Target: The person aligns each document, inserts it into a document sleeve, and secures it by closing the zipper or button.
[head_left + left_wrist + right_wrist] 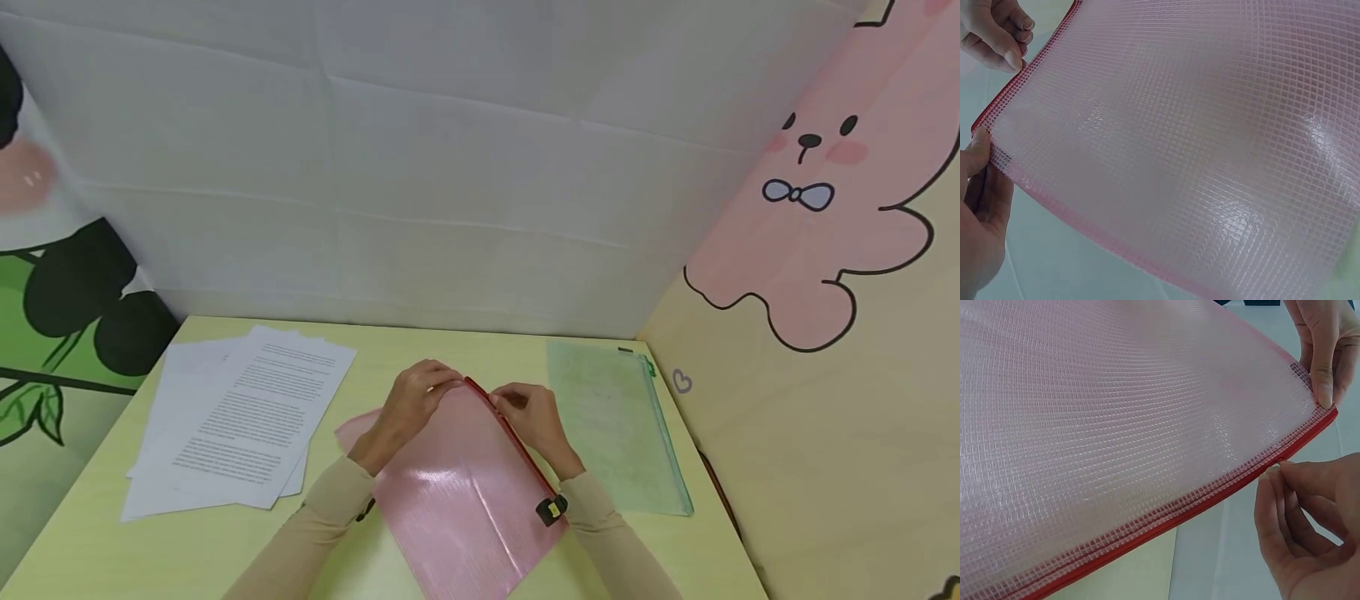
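Observation:
A translucent pink mesh zipper pouch [465, 492] is held up at a slant over the table, its red zipper edge [522, 450] running along the right side. My left hand [408, 404] pinches the pouch's upper corner, at one end of the zipper. A short way along that red edge, my right hand [534, 417] pinches the zipper between thumb and finger. The right wrist view shows the right hand [1310, 519] at the red strip, but a zipper pull cannot be made out. Close up in the left wrist view, the pouch [1166, 144] has a gridded, shiny surface.
Several printed paper sheets [255, 417] lie overlapped on the left of the pale yellow table [97, 533]. To the right lies a green zipper pouch [607, 442], flat near the table's edge. A white wall sheet [450, 167] stands behind.

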A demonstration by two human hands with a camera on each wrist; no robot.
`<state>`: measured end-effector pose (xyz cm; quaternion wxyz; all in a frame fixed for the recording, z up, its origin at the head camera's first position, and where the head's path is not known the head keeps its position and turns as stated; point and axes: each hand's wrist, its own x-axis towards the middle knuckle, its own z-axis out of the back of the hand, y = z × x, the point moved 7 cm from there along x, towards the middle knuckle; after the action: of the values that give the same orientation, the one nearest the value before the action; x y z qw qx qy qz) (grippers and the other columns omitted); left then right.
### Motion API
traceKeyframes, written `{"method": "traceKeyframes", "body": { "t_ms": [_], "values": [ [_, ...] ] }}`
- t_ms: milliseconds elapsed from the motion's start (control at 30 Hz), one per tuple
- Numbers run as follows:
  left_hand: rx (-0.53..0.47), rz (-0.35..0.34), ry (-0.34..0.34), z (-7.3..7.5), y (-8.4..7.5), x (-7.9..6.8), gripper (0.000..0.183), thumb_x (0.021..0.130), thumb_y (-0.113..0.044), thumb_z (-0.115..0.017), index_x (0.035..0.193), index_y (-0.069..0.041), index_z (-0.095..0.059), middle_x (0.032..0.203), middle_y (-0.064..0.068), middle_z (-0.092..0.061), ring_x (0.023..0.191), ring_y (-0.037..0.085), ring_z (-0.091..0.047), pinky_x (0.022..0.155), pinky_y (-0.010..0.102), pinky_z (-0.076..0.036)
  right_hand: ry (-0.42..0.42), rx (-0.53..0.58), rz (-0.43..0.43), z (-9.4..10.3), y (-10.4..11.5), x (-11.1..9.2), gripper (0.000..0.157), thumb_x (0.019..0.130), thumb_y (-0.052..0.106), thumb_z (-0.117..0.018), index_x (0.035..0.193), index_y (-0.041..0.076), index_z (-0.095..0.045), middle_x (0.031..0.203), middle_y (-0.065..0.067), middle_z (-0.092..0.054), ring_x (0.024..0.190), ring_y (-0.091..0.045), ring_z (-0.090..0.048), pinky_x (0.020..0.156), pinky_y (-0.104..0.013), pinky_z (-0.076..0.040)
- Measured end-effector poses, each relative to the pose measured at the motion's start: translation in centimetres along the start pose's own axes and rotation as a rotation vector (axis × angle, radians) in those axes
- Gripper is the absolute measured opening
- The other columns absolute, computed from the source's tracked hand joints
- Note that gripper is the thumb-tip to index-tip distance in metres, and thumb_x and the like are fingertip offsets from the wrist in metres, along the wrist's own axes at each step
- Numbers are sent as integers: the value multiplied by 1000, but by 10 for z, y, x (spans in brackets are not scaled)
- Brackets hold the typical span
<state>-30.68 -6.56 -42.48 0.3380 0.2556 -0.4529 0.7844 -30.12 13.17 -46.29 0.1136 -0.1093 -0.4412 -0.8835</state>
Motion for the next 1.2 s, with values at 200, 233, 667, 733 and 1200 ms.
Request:
{"method": "traceKeyframes", "body": {
  "t_ms": [200,233,667,733,1200],
  "values": [
    [-7,-1,-13,4,-2,-1,14,79,6,-83,91,-1,-81,89,8,-74,82,23,-70,71,34,-60,3,-24,-2,1,-3,-5,4,93,10,-77,93,10,-81,85,-1,-76,74,-12,-70,67,-26,-58],
    [-10,-3,-17,5,-2,-1,15,79,6,-83,92,-1,-81,89,8,-74,81,23,-70,71,34,-60,5,-28,-2,1,-4,-6,4,93,10,-77,93,10,-81,85,-1,-76,73,-12,-70,67,-26,-58],
    [-27,-38,-20,13,-5,-2,18,75,8,-84,91,0,-80,87,8,-73,79,23,-70,70,34,-61,35,-22,-7,2,-10,-19,4,93,9,-77,94,9,-81,82,0,-75,70,-12,-69,64,-26,-58],
    [-32,-41,-22,14,-6,-2,18,75,9,-84,91,0,-80,86,9,-73,79,23,-71,70,35,-61,41,-14,-11,2,-12,-20,4,93,9,-77,94,8,-80,81,-1,-75,69,-13,-69,63,-25,-57],
    [-31,-69,-39,25,-9,-3,20,73,11,-85,89,1,-80,86,8,-74,77,23,-70,69,30,-60,64,10,-28,3,-21,-30,4,92,5,-76,91,7,-80,79,-2,-75,66,-13,-69,61,-24,-57]
  ]
}}
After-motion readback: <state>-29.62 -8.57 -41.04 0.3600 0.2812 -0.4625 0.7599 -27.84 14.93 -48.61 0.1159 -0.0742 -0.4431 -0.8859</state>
